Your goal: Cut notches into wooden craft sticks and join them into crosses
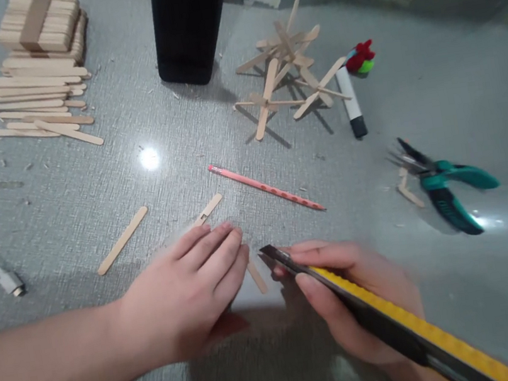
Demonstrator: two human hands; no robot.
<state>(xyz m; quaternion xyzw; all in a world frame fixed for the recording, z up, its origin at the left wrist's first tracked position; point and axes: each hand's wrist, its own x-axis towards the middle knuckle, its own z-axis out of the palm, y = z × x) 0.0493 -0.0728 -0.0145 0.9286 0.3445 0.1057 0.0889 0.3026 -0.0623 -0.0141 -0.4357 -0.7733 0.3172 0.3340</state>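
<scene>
My left hand [196, 282] presses down on the table, fingers together over a craft stick. The notched end of this craft stick [211, 207], with a small square hole, sticks out past the fingertips. Another piece of craft stick [257, 276] shows below the fingers; whether the two join is hidden. My right hand [350, 291] is closed around a yellow and black utility knife [376, 306]. Its blade points up and left, just right of my left fingers and apart from them. Beyond both hands lies a pink pencil [267, 187].
A loose craft stick [123, 240] lies left, near a white cable plug [11, 283]. Stacked craft sticks [38, 25] sit far left beside a black container [191, 28]. Assembled stick crosses [266, 102], a white tube [350, 100] and green-handled pliers [443, 181] are on the right.
</scene>
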